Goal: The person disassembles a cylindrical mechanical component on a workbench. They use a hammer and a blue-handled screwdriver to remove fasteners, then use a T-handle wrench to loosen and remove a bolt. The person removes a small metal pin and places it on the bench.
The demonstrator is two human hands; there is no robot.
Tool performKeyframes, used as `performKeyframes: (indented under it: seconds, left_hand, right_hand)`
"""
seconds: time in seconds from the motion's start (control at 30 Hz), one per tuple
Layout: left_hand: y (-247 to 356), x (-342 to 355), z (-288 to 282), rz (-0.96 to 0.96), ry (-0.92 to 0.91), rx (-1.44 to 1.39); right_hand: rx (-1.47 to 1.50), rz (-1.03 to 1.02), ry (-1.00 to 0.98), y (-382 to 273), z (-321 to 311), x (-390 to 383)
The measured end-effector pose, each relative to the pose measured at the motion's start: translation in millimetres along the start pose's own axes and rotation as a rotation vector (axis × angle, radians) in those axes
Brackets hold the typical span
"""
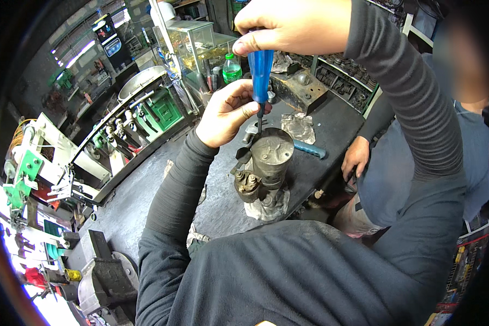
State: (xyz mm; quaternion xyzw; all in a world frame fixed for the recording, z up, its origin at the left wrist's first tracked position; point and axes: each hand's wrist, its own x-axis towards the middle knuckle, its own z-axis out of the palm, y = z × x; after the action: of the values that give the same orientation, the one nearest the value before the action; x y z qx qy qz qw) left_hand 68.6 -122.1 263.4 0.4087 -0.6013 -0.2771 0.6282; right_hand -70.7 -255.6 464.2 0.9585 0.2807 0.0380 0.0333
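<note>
A blue screwdriver (pixel 261 76) is held straight up over the table (pixel 130 190), with its tip pointing down. The top of its handle is gripped by the right hand (pixel 280 27), which is raised high, with the fingers and thumb closed around it. The lower end, where the blue part meets the dark metal rod, is pinched by the thumb and fingers of the left hand (pixel 228 111). Both hands are filled by this one tool. The tip is set at the far left edge of the flat top of a round metal can (pixel 273 155), but whether the edge is touched cannot be told. The can is stood upright on the table, and a smaller round part (pixel 248 185) with bolts on top is joined to its near left side. A crumpled pale rag (pixel 269 209) is tucked by the bottom of the can. A blue handle (pixel 309 149) is seen lying on the table just to the right of the can, and another rag (pixel 298 129) is spread behind it. Farther back, a heavy metal block (pixel 301 89) and a green bottle (pixel 232 70) can be seen. At the right side of the table, a hand of another person (pixel 356 157) is held low. At the lower left, a big gray vise (pixel 106 280) is seen.
</note>
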Motion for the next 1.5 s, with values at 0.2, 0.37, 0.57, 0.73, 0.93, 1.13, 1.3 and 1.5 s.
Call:
performKeyframes:
  seconds: [0.2, 0.37, 0.57, 0.73, 0.93, 1.13, 1.3, 1.5]
  left_hand:
    - [6.2, 1.9, -3.4, -0.107, -0.149, 0.011]
    - [10.5, -15.0, -6.2, -0.105, -0.074, 0.079]
    - [-3.9, 11.6, -3.0, 0.005, -0.158, 0.119]
    - [3.5, -7.3, -9.3, -0.046, -0.115, 0.154]
    - [4.6, 1.5, -2.4, -0.058, -0.1, 0.143]
    - [7.0, -28.2, -18.6, -0.129, 0.011, 0.124]
    - [7.8, 6.2, 3.8, -0.087, -0.101, 0.109]
    - [6.9, -4.3, -2.8, -0.092, -0.1, 0.109]
  right_hand:
    - [0.118, -0.047, -0.039, -3.6, -6.1, 3.0]
    - [-0.299, -0.037, 0.24, -0.1, 8.3, 16.2]
    - [-0.075, 0.002, -0.038, -11.0, -16.5, 6.3]
    - [-0.049, -0.108, 0.23, -36.3, 3.1, -3.9]
    - [-0.409, 0.184, 0.107, -20.7, -3.0, 15.5]
    - [-0.183, -0.118, 0.097, -8.2, 10.0, 35.0]
    - [-0.233, 0.01, 0.079, -14.7, -5.1, 1.7]
    - [-0.241, -0.022, 0.114, -9.4, 0.1, 10.0]
